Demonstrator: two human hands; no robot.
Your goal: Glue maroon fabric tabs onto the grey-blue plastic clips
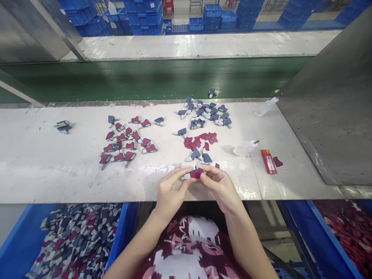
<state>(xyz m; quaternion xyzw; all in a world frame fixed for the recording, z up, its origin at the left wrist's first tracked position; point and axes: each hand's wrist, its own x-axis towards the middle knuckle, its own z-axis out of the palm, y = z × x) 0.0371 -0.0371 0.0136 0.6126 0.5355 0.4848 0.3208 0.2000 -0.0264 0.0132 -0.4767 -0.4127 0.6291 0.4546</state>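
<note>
Stacked crates [145,17] and green belt [159,77] show a factory.

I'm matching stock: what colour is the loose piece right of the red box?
The loose piece is maroon; head view.

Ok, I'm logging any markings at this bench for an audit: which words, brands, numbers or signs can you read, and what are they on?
None can be read for certain.
Red box: a printed white panel, too small and blurred to read.
Shirt: a line of small lettering, too small to read surely.
Blue crate in the background: a small white patch, perhaps a label; no text can be made out.
</note>
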